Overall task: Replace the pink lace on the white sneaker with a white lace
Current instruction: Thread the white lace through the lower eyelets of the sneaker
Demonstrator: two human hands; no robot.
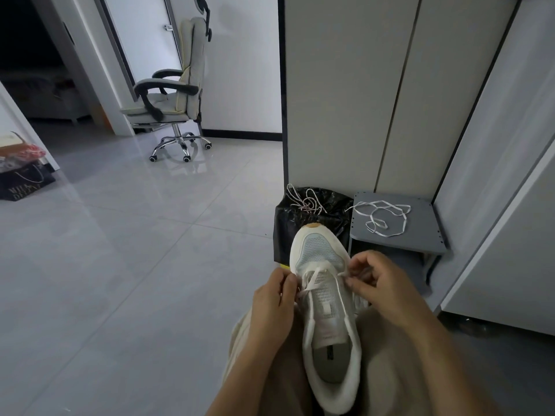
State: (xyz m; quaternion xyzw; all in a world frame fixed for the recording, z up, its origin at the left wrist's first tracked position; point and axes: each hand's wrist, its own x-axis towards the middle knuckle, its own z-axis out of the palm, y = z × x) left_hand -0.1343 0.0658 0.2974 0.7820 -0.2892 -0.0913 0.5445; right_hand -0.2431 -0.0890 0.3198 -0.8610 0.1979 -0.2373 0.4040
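Pinched one end of a white lace (pixel 312 279) between thumb and curled fingers of the left hand (pixel 271 298), low in the centre of the frame. Pinched the other end the same way with the right hand (pixel 381 283), just to the right.

Looked out over a grey tiled floor (pixel 120 235) filling the left half. Faced tall pale cabinet doors (pixel 345 100) at upper right. Saw an office chair (pixel 174 94) at upper centre-left, well apart. Noted a black bag (pixel 285 232) and a grey stool (pixel 420 229) side by side below the cabinet.

Had the white sneaker (pixel 327 325) on the lap at lower centre, between both hands, toe pointing up toward the bag (laced only through the eyelets nearest the toe). Found a pinkish lace (pixel 306 201) tangled on the bag, and a second white lace (pixel 381 217) loose on the stool.
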